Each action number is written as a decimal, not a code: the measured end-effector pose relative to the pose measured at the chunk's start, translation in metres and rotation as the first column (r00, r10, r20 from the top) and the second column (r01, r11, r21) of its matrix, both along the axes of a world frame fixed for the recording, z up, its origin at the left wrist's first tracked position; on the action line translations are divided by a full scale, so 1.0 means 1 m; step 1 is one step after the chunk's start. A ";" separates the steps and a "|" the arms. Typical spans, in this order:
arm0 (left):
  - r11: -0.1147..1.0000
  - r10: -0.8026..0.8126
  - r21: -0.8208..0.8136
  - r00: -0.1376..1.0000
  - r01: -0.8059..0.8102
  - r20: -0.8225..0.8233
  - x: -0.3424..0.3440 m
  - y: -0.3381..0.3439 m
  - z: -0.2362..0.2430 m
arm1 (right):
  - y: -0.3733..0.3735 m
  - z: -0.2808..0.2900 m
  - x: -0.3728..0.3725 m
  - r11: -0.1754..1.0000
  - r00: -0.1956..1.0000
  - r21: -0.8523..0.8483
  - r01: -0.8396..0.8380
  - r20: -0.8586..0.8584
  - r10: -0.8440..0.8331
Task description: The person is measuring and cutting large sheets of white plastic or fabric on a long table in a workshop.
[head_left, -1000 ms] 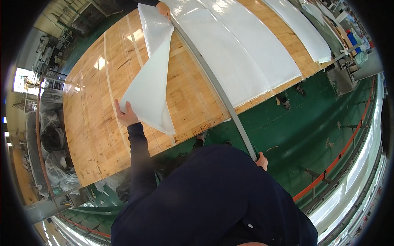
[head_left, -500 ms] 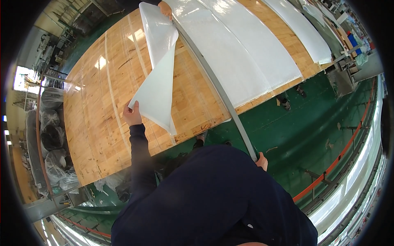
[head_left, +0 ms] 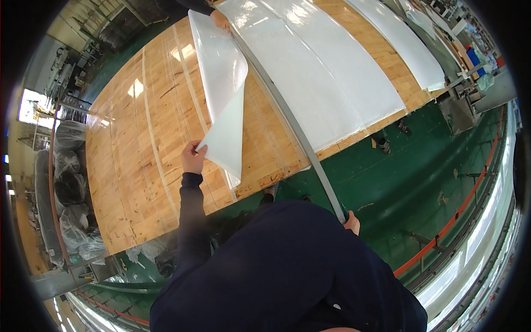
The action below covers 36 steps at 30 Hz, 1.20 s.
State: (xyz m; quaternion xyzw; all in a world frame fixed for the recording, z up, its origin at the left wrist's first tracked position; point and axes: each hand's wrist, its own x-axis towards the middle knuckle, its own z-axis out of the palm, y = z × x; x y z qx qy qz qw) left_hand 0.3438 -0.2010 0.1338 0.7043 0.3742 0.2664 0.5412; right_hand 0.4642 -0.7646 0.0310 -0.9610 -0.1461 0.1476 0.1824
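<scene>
My left hand [head_left: 193, 157] pinches the corner of a narrow glossy white sheet [head_left: 225, 130], which is folded over and twisted above the wooden table [head_left: 127, 166]. At the lower right my right hand [head_left: 352, 223] is closed on the near end of a long grey metal bar [head_left: 301, 135]. The bar slants across the table and overhangs its near edge. Along its right side lies a wide translucent white sheet [head_left: 332, 83]. At the far end, another person's hand [head_left: 221, 21] rests by the bar and the narrow sheet.
Another white strip [head_left: 406, 41] lies at the table's right side. Dark plastic-wrapped rolls [head_left: 70, 185] are stacked on the left. Green floor [head_left: 398, 171] runs along the near edge, and an orange rail [head_left: 453, 218] curves at the right.
My left hand has moved right with the sheet's corner, and the narrow sheet has shifted toward the bar. My right hand and the bar stay nearly in place.
</scene>
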 end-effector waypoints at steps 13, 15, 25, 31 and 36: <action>0.865 -0.495 -0.077 0.868 0.496 0.037 0.175 0.009 -0.034 | 0.072 0.026 0.040 0.998 0.998 0.063 -0.001 -0.070 0.005; 0.914 -0.403 0.040 0.915 0.403 -0.013 0.228 0.044 -0.047 | 0.094 0.022 0.051 0.999 0.995 0.033 0.039 -0.097 -0.036; 0.579 -0.014 0.719 0.887 0.384 -0.462 0.505 0.186 -0.132 | 0.112 0.068 0.081 0.996 0.966 -0.090 0.009 -0.258 -0.032; 0.784 0.073 0.516 0.774 0.345 -0.629 0.626 0.225 -0.151 | 0.117 0.078 0.095 0.983 0.932 -0.181 0.041 -0.347 -0.103; 0.869 0.175 0.412 0.611 0.273 -0.772 0.651 0.257 -0.163 | 0.122 0.063 0.101 0.933 0.765 -0.343 0.111 -0.569 -0.300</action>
